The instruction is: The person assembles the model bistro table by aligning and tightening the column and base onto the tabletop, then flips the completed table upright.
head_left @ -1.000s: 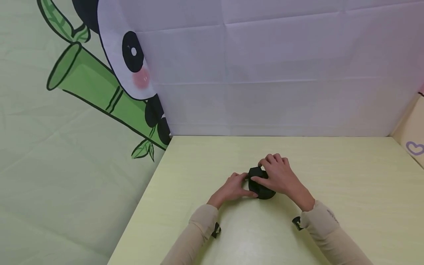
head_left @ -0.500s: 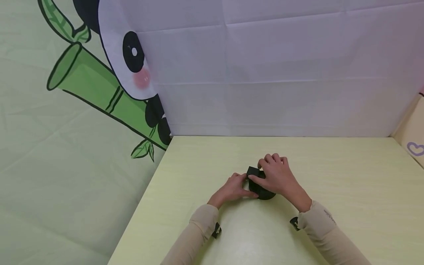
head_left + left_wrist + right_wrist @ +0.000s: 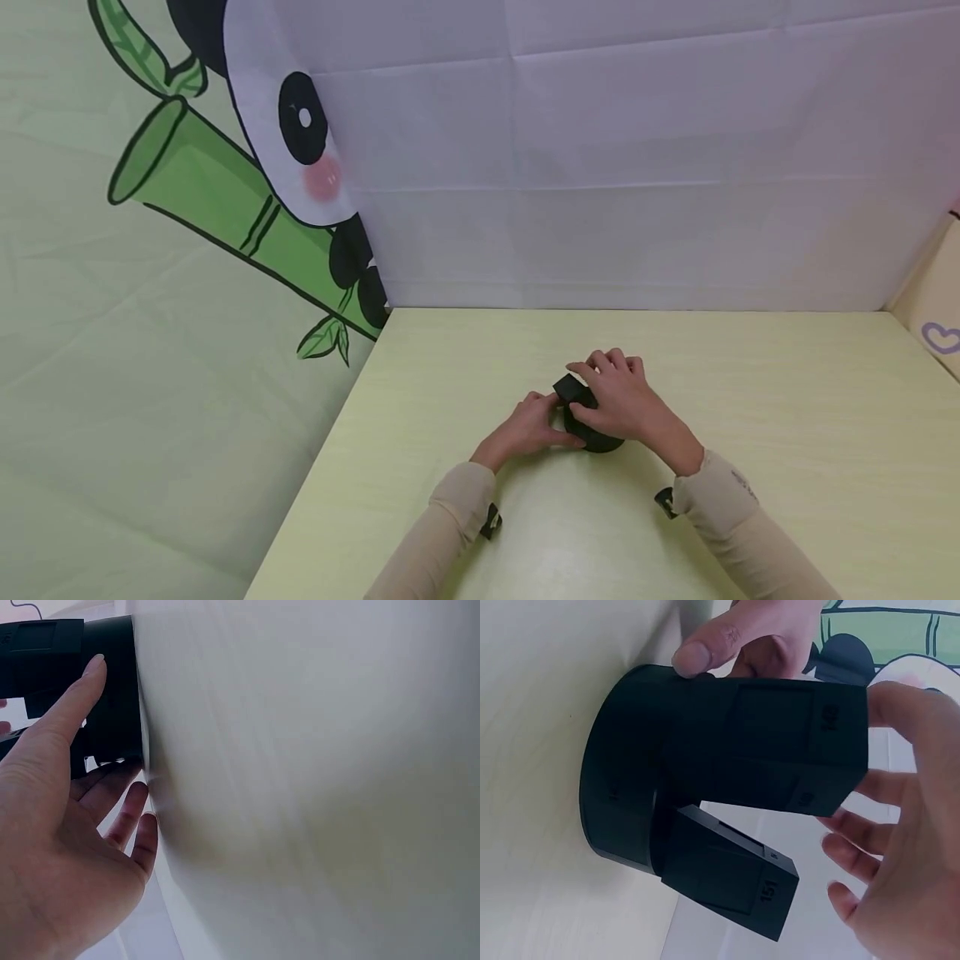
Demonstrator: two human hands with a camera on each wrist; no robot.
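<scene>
A pale cloth [image 3: 637,167] hangs behind the counter [image 3: 750,375], meeting its far edge. A green cloth [image 3: 112,417] covers the ground beyond the left edge, printed with a bamboo stalk [image 3: 217,192]; part of a panda [image 3: 258,50] shows beside it. The counter itself is a light yellowish surface. A cream panel [image 3: 926,287] stands along its right edge.

Two beige sleeves [image 3: 435,533] reach in from the near side. The person's right hand [image 3: 626,400] arches over a black piece [image 3: 600,439], its thumb against the near side and its index finger stretched past the far side; whether it actually pinches cannot be told. The left hand [image 3: 525,427] is clamped on the piece low down, thumb on one side and fingers on the other.

The black piece sits on the counter, well in from the left edge and short of the far edge, a little left of the middle. Its round base [image 3: 619,780] is against the surface. A longer block [image 3: 772,742], apparently marked 148, projects from it, with a shorter block [image 3: 731,870] marked 151 angled away beside it.

Small black devices [image 3: 491,522] sit at both cuffs, and a purple heart [image 3: 941,337] decorates the panel.
</scene>
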